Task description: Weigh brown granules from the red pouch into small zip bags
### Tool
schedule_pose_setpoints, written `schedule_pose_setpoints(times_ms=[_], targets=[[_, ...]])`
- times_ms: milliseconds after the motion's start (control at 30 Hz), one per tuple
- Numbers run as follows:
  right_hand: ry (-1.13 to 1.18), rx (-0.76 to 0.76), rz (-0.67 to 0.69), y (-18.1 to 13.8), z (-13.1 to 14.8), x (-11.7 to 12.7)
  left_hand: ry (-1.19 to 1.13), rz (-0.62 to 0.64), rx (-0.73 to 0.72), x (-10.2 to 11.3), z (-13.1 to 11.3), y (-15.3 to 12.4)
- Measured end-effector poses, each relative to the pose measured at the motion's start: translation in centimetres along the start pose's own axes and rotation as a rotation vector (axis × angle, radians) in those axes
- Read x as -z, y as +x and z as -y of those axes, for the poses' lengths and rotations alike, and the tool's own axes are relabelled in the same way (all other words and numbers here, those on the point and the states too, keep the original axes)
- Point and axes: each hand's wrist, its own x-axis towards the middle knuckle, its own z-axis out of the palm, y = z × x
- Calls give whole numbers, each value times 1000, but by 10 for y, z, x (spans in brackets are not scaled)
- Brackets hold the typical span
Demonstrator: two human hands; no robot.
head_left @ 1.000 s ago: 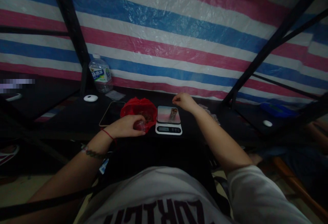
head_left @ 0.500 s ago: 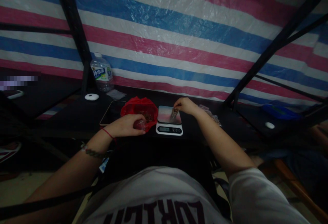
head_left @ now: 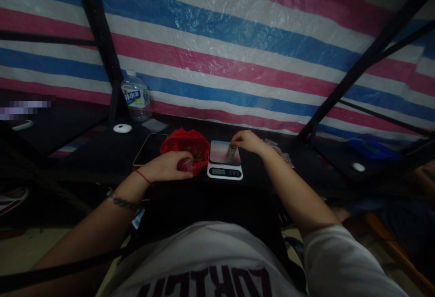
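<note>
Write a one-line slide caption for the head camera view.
Left hand holds a clear cup at a red bag; right hand pinches a small container on a kitchen scale.

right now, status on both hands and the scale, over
Left hand grips small clear cup beside red bag. Right hand pinches small container on scale. Phone lies left of bag.

Subject wears a pale short-sleeved T-shirt (head_left: 210,251) with dark block lettering (head_left: 204,283) across the chest, forearms bare below the sleeves; thin red string bracelet (head_left: 143,177) at the wrist of the left hand (head_left: 170,166), dark band-like tattoo (head_left: 123,203) just behind it on the forearm.
</note>
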Motion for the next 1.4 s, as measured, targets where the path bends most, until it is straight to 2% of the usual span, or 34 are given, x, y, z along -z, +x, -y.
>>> schedule_pose_setpoints(times_ms=[200, 400, 633, 700, 833, 900, 1067, 1200, 1300, 1400], targets=[[2, 13, -84, -1, -3, -2, 13, 3, 7, -1, 2, 0], [36, -3, -103, -2, -3, -6, -2, 2, -1, -1, 2, 0], [170, -54, -270, 1, -23, -2, -37, -19, -9, 1, 3, 0], [155, -91, -234, 3, -31, -3, -38, -31, -5, 1, 4, -1], [207, -77, 83, 1, -42, -9, -27, -52, -6, 1, 4, -1], [265, -38, 173, -3, -45, -12, -24, -55, -7, 2, 4, -1], [212, -91, 77, -7, -44, -24, -26, -45, -9, 1, 7, 2], [170, -76, 114, -4, -33, -33, -22, -56, 13, 2, 9, 2], [224, -56, 103, -3, -29, -32, -20, -61, 32, 3, 9, 2], [295, -54, 17, -3, -32, -26, -15, -60, 41, 4, 9, 1]])
